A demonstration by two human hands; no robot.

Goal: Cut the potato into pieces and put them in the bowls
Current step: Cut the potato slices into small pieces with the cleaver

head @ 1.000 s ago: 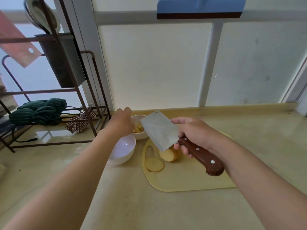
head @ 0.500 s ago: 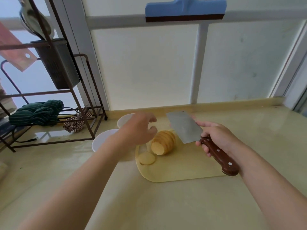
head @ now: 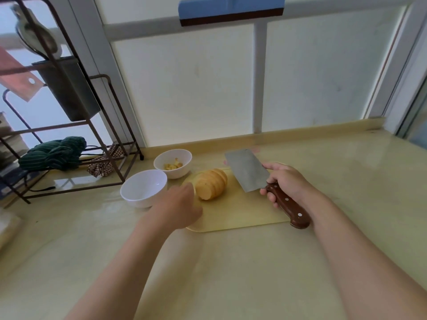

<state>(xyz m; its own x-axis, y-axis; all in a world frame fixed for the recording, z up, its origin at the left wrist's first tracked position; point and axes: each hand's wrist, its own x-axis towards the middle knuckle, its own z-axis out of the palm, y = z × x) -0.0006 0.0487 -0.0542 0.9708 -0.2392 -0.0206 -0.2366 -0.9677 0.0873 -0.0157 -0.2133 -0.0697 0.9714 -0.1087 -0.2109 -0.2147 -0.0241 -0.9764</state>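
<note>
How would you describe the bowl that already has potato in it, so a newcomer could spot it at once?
Find the yellow cutting board on the pale counter; two white bowls stand off its far left corner. Take the rear bowl, nearer the wall. Unlike the front bowl, which is empty, it holds small yellow potato pieces.

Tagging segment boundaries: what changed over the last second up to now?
The left hand came back from over the far bowl down onto the left end of the cutting board, covering the loose slice; whether it grips it is hidden. The cleaver moved from over the potato to its right. Unchanged: right hand grips the cleaver; potato and near bowl stay put.
</note>
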